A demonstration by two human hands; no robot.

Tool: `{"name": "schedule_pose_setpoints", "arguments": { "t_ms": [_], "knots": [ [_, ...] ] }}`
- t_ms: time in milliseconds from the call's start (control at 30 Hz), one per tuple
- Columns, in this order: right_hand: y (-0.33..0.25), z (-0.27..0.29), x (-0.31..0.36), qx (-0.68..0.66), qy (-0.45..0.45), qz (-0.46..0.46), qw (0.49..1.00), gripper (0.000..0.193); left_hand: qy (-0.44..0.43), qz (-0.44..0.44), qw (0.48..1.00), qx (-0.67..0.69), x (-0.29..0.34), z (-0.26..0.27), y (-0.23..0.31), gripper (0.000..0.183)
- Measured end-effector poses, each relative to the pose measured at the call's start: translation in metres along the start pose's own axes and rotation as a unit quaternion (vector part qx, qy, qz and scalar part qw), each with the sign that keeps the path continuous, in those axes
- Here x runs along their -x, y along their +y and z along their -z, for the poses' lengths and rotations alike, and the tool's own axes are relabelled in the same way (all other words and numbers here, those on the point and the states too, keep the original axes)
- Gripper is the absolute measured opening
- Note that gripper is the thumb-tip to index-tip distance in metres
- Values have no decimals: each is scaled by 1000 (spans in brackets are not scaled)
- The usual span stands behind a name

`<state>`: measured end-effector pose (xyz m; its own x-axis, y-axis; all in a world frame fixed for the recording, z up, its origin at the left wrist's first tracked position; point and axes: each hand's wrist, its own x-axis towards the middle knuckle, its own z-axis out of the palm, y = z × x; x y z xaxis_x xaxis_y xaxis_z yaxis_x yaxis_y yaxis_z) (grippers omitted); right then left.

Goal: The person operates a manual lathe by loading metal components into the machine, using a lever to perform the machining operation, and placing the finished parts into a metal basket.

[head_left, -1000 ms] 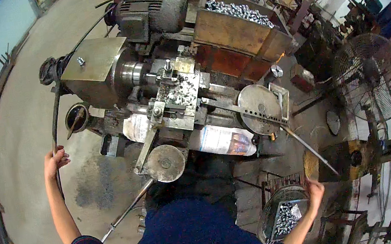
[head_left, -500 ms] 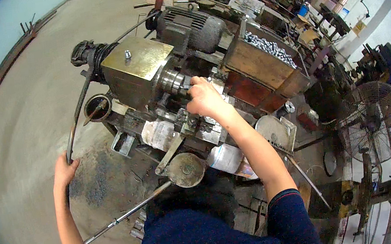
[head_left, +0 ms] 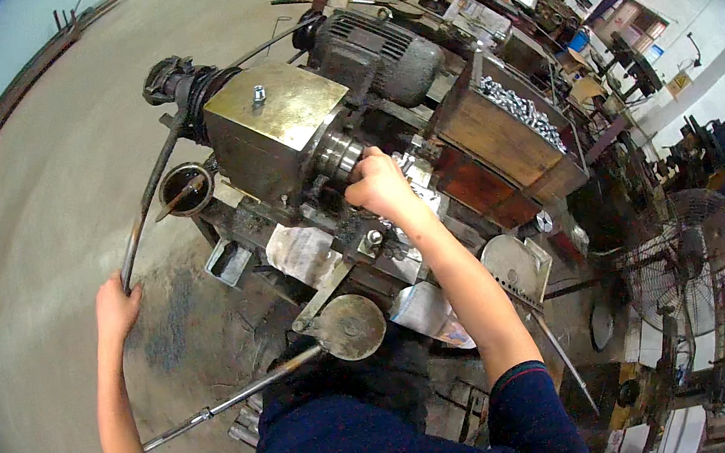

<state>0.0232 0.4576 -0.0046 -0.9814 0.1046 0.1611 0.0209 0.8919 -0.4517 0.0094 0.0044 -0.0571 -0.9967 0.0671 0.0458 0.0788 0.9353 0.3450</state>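
My left hand (head_left: 117, 309) is closed around the lower end of a long dark lever (head_left: 142, 220), which runs up to the back of the machine. At the steel spindle collar (head_left: 339, 156) on the front of the headstock, my right hand (head_left: 378, 187) has its fingers curled together. Whatever those fingers hold is hidden behind the hand. The headstock has a brass-coloured top plate (head_left: 272, 109) with a small bolt (head_left: 260, 94) standing on it. Just below my right hand lies the greasy tool slide, with a stained white sheet (head_left: 301, 252) to its left.
A wooden crate (head_left: 493, 129) of small shiny metal parts stands right of the spindle, behind which sits a finned motor (head_left: 385, 56). A pot (head_left: 163, 195) with a stick in it is at the left. Near my body are a round disc (head_left: 351, 327) and a rod (head_left: 239, 400). A fan (head_left: 696, 258) stands right.
The view has shifted, so the machine appears farther right. My right hand has moved closer against the spindle collar. My left hand keeps its hold on the lever.
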Motion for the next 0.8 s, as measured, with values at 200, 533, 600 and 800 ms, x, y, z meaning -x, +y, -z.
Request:
{"name": "schedule_pose_setpoints", "arguments": {
  "t_ms": [200, 533, 600, 800],
  "knots": [
    [-3, 0, -6, -4, 38, 43, 998, 22, 22, 3, 986, -163, -22, -9, -55, 20],
    [-10, 7, 2, -20, 56, 5, 998, 20, 66, -19, 966, -251, -125, 30, -125, 12],
    [-14, 21, 17, -1, 73, 23, 997, 18, 64, 26, 979, -194, -116, 34, -96, 20],
    [6, 77, 102, -79, 183, 75, 977, 22, 189, -110, 950, 224, -90, -48, -28, 38]
  ]
}}
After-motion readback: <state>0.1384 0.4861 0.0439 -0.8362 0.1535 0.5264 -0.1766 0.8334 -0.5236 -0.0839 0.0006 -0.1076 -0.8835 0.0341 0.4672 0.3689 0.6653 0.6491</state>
